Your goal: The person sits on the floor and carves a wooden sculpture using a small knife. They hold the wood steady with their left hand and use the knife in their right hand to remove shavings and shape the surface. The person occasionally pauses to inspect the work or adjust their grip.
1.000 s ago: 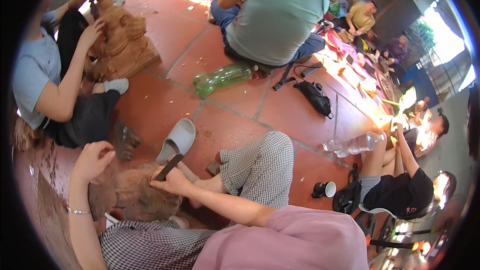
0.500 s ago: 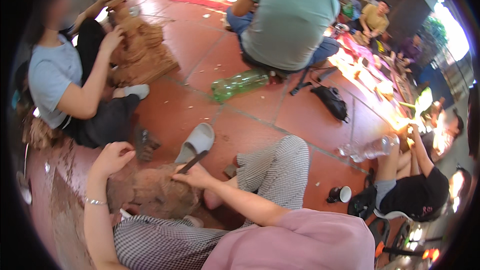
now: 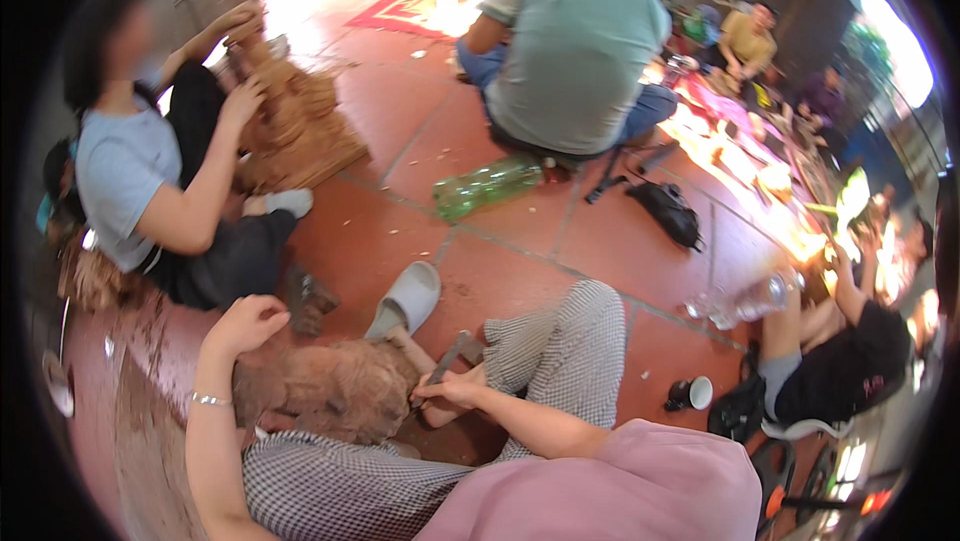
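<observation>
My right hand is closed around a dark, narrow, flat bar, which points up and away to the right. It is beside the right end of a rough brown carved block, apparently wood, lying in front of my crossed legs. Above the block's left end is my left hand, with a bracelet on the wrist. Its fingers are curled together; anything in them is hidden. A dark, chunky piece lies on the floor just beyond those fingers.
A grey slipper lies beyond the block. At left, a seated person holds a carved figure. Ahead are a green plastic bottle, a black pouch and another seated person's back. A cup stands at right.
My right hand has moved from over the block to beside its right end, with the bar turned more upright. My left hand stays curled above the left end. The whole view has shifted slightly.
</observation>
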A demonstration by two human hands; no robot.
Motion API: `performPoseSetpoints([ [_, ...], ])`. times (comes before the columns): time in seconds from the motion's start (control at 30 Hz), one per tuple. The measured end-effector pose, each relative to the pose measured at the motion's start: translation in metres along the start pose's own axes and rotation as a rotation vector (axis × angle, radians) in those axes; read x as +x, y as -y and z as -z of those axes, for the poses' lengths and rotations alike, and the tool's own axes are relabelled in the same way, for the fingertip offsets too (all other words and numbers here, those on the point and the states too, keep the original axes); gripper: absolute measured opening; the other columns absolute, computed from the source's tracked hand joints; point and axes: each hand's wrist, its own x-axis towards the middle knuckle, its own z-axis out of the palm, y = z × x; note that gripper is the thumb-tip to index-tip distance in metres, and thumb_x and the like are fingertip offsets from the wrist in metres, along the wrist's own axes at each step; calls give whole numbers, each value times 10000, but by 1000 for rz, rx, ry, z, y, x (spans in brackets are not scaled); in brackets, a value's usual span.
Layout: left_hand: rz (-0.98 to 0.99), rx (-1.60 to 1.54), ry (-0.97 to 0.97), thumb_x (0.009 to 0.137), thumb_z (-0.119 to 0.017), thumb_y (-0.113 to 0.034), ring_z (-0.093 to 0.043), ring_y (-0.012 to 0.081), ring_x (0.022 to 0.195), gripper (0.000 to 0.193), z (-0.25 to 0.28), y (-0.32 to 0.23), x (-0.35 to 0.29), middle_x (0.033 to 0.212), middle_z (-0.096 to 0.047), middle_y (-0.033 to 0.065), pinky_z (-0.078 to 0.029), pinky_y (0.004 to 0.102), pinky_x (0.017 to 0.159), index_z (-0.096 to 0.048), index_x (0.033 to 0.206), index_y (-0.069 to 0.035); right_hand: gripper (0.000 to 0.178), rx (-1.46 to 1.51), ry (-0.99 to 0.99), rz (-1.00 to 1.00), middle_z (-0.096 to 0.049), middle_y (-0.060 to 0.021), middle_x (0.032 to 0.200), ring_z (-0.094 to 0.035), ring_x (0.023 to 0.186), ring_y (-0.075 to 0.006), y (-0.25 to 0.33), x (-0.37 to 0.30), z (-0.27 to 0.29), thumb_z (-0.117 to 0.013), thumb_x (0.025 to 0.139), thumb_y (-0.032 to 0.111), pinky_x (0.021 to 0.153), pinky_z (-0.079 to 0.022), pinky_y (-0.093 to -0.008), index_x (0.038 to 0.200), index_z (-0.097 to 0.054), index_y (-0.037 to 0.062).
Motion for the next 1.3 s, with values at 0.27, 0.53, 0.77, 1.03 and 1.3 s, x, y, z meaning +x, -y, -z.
performPoseSetpoints([
  [0.27, 78, -31, -4, 875, -678, -200, -688, 196, 819, 267, 3, -1, 0, 871, -725, 134, -541, 329, 756, -711, 1015, 25, 137, -104, -28, -15, -693, -97, 958, -658, 884, -180, 6, -3, -5, -669, 947, 130, 776, -552, -320, 930, -655, -5],
  [0.53, -4, 2, -27, 896, -676, -186, -683, 188, 777, 260, -4, 25, 2, 839, -720, 141, -539, 322, 739, -693, 1018, 43, 154, -317, -72, 23, -693, -82, 751, -649, 644, -161, 1, -10, -12, -701, 885, 123, 594, -524, -291, 802, -656, 1],
  [0.77, 68, -25, 33, 911, -645, -177, -671, 182, 826, 274, -1, 18, 3, 900, -715, 134, -529, 320, 769, -671, 1048, 60, 214, -639, -154, 146, -705, -105, 711, -688, 646, -189, 3, -17, -21, -691, 873, 173, 590, -538, -327, 787, -650, -19],
  [1.03, 58, -40, 30, 909, -656, -160, -665, 167, 819, 259, 0, 10, 2, 903, -718, 122, -530, 309, 771, -677, 1058, 51, 179, -532, -155, 107, -702, -97, 735, -683, 653, -186, -3, -13, -18, -680, 901, 155, 596, -544, -327, 824, -642, -2],
  [1.3, 57, -54, 20, 907, -653, -148, -672, 169, 824, 253, 0, 9, -1, 903, -718, 128, -535, 313, 770, -674, 1056, 55, 175, -527, -154, 30, -712, -100, 789, -686, 696, -166, 9, -15, -24, -645, 939, 124, 629, -555, -296, 870, -663, -36],
])
